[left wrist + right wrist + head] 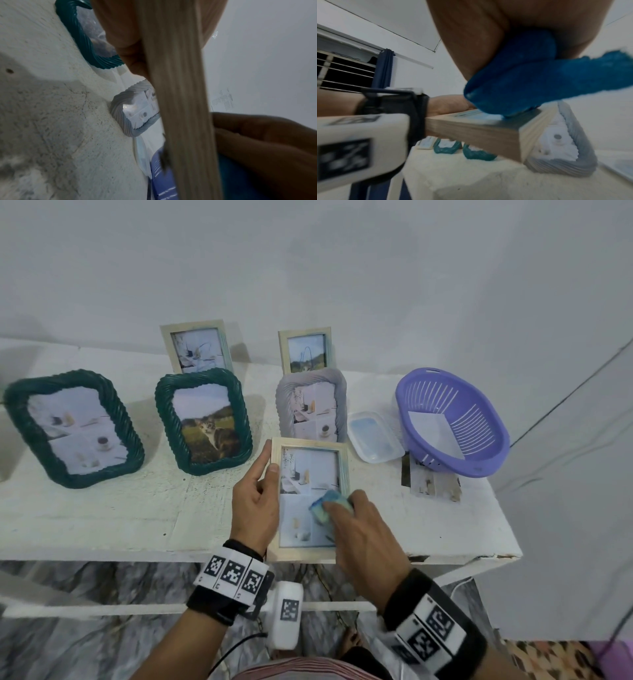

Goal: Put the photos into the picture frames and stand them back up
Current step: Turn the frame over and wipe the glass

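Observation:
A pale wooden frame [310,446] with a photo behind its glass is held tilted above the table's front edge. My left hand [257,501] grips its left side, thumb on the front; that edge shows as the frame [178,94] in the left wrist view. My right hand [359,529] grips a bunched blue cloth [330,505] and presses it on the glass, lower right. The right wrist view shows the cloth [530,83] touching the frame [471,129]. Two green rope frames [73,428] [203,421], a grey rope frame [311,405] and two small pale frames [197,345] [306,350] stand upright with photos.
A purple basket [452,419] with a white sheet inside sits at the right, on top of loose photos [433,482]. A clear plastic lid [375,436] lies between it and the grey frame. The white table [102,508] ends close to the right of the basket.

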Available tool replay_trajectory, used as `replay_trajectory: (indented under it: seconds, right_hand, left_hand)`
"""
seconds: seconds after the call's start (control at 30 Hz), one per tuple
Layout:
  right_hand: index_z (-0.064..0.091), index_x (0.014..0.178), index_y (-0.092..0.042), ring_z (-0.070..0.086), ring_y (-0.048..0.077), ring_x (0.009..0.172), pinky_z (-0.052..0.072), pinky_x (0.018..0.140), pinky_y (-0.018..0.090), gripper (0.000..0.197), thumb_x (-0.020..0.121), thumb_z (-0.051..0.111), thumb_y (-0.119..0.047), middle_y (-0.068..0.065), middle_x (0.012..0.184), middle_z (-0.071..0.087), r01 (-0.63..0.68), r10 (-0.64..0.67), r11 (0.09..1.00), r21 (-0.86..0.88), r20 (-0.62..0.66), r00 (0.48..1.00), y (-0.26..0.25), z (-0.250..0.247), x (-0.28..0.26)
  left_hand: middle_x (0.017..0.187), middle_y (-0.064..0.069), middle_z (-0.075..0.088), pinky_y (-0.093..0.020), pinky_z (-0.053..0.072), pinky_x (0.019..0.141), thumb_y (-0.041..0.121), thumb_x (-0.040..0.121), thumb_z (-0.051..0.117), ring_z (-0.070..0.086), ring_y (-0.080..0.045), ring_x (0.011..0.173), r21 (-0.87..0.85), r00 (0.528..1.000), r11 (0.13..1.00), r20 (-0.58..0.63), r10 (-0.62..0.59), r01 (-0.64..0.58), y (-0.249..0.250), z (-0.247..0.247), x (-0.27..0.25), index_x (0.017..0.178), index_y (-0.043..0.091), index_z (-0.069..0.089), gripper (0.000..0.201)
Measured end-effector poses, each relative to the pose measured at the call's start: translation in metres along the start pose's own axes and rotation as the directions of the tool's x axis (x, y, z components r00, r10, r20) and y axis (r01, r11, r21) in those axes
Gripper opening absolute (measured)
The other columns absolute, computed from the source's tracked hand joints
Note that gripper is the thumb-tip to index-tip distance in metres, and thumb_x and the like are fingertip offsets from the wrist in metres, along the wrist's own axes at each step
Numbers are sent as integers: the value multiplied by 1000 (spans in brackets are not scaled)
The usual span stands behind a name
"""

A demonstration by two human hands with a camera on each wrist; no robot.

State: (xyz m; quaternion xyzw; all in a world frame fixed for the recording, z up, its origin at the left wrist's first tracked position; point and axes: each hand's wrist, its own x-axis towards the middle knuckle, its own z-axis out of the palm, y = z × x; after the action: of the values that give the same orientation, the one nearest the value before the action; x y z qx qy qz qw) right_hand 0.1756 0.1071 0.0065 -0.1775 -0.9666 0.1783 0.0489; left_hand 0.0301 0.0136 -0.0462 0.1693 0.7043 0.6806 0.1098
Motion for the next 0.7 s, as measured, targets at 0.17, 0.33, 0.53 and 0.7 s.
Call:
replay_trajectory:
  seconds: [0.17, 0.33, 0.53, 0.7]
  right_hand:
    - [54, 118, -8, 41, 22, 82, 40, 73, 27, 35, 84, 56, -2, 11, 108, 44, -70, 69, 997, -15, -58, 996, -5, -17, 33]
    - [54, 119, -9, 36, 16, 73, 36, 64, 24, 45, 76, 59, 4, 8, 101, 45, 74, -74, 997, -12, -34, 997, -13, -2, 12]
    - [52, 122, -13, 39, 14, 82, 43, 66, 22, 41, 83, 57, -4, 7, 108, 45, 100, -101, 993, -61, -21, 995, -6, -1, 3]
    - [57, 114, -8, 46, 26, 78, 43, 66, 33, 33, 84, 51, 4, 11, 99, 44, 17, -23, 999, -47, -149, 989, 15, -13, 52]
  left_hand:
    - [67, -6, 37, -24, 23, 46, 25, 103, 46, 21, -18, 54, 0, 999, 999, 1, 34, -34, 8, 4, -3, 142, 32, 47, 40]
    - [85, -5, 49, -29, 39, 64, 24, 103, 47, 40, -17, 71, -55, 999, 998, 17, 37, -36, 12, 2, 4, 139, 37, 48, 38]
    - [92, -2, 46, -35, 39, 69, 30, 102, 47, 43, -18, 78, -23, 1000, 999, 5, 25, -25, 3, -2, 7, 139, 40, 49, 38]
    - [65, -5, 32, -22, 24, 47, 25, 103, 47, 23, -10, 51, 28, 999, 998, 7, 53, -54, 6, 4, 0, 143, 32, 47, 41]
